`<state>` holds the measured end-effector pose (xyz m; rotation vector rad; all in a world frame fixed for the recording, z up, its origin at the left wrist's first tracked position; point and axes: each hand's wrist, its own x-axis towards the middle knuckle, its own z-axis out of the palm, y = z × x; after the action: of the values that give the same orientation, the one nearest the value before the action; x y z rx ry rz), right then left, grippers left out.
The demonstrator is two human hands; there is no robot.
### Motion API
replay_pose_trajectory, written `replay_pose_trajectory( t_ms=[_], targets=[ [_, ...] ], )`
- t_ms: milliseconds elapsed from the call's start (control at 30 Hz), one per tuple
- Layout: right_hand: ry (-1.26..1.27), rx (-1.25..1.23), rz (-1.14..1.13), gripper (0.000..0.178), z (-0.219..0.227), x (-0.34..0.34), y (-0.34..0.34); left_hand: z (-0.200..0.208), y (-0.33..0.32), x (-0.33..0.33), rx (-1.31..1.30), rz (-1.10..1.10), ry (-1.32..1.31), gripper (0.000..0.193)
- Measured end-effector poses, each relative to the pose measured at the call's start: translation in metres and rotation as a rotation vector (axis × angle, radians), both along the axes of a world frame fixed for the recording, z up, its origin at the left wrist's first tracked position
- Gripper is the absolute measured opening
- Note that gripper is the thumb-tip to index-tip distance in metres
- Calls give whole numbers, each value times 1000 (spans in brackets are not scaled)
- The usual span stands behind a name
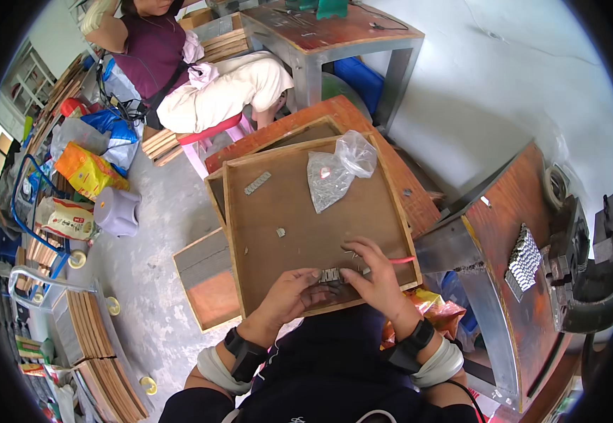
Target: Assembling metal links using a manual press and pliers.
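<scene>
My left hand [294,292] pinches one end of a short row of small metal pieces [330,275] near the front edge of a shallow wooden tray [278,204]. At the row's other end is my right thumb. A thin tool with a red handle [402,260] sticks out from the curled fingers of my right hand [375,279]; its working end is hard to make out. Farther back in the tray lie another row of metal pieces [258,183], a small loose piece [280,232] and a knotted clear plastic bag [338,173] with small parts inside.
Below the tray is a reddish wooden table [409,187]. To the right, a bench [493,233] bears a block of stacked metal pieces [524,262] and a dark machine [578,261]. A seated person [172,70] is at the back left. A grey-purple stool [117,211] and bags stand left.
</scene>
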<state>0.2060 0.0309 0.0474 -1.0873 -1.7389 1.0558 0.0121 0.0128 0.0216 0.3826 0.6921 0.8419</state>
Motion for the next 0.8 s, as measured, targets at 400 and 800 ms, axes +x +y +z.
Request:
replay_pose_trajectory(
  t_ms=[400,800],
  targets=[
    [-471,289,30,30,3,-19,-17,3,-12,9,45,62,209,26],
    [394,-545,-80,17,1,-11,-8,-1,1,15,404,10,386,27]
  ],
)
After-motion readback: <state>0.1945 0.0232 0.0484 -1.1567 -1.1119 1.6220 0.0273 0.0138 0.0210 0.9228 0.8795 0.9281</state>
